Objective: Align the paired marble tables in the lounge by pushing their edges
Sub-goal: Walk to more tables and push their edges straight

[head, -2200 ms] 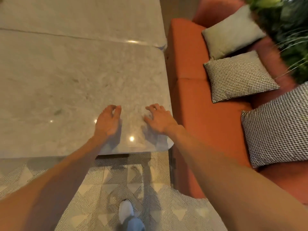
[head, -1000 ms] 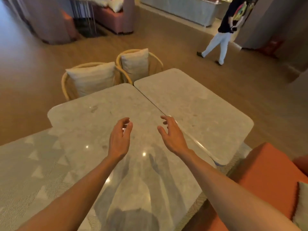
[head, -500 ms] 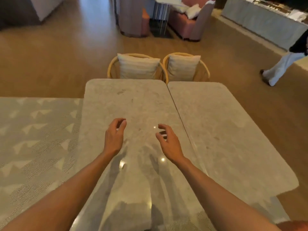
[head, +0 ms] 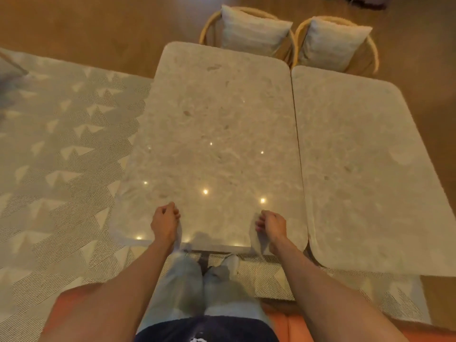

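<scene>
Your left hand (head: 164, 225) and right hand (head: 271, 225) rest near the front edge of the left bench (head: 212, 134), a pale beige polished marble slab, rectangular with rounded corners, mottled and reflecting small points of light. The fingers (head: 172, 211) of both hands are loosely curled downward against the stone and hold nothing.

The right bench (head: 357, 169), a matching marble slab of the same shape, stands just beside the left one. A thin dark seam runs between their inner edges. Their ends are not level: the right slab sits nearer to you at front and back.

Both benches stand partly on a grey woven rug (head: 61, 154) with a triangle pattern, laid over a brown wooden floor (head: 93, 28). Beyond the far ends, two round-backed rattan chairs (head: 335, 43) each hold one cream ribbed cushion (head: 254, 30). Your light denim legs and a strip of orange seat (head: 291, 327) show below.
</scene>
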